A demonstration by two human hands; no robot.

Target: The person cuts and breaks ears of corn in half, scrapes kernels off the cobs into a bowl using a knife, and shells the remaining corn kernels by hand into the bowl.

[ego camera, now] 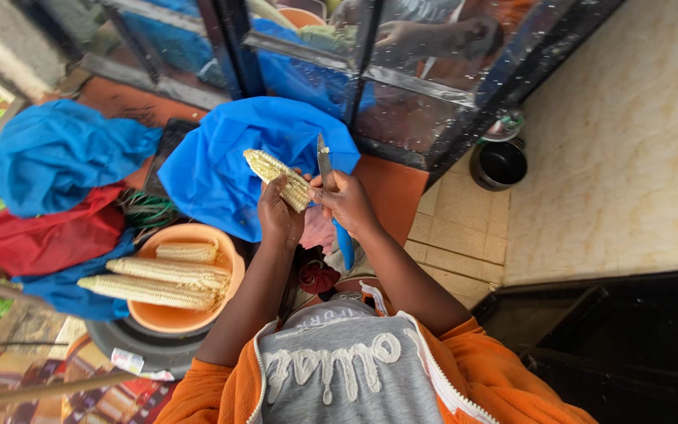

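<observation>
Three corn cobs (162, 276) are held in an orange bowl (225, 250). Another cob (278, 177) is gripped by the left hand (278, 215), a knife (326, 166) by the right hand (347, 201).

Tiled floor (464, 235) – a black pot (499, 163) stands on it.

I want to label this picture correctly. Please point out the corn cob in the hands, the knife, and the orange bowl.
corn cob (272, 170): head view, on the kernel rows above the left hand.
knife (324, 163): head view, on the metal blade.
orange bowl (233, 250): head view, on its right rim.
</observation>
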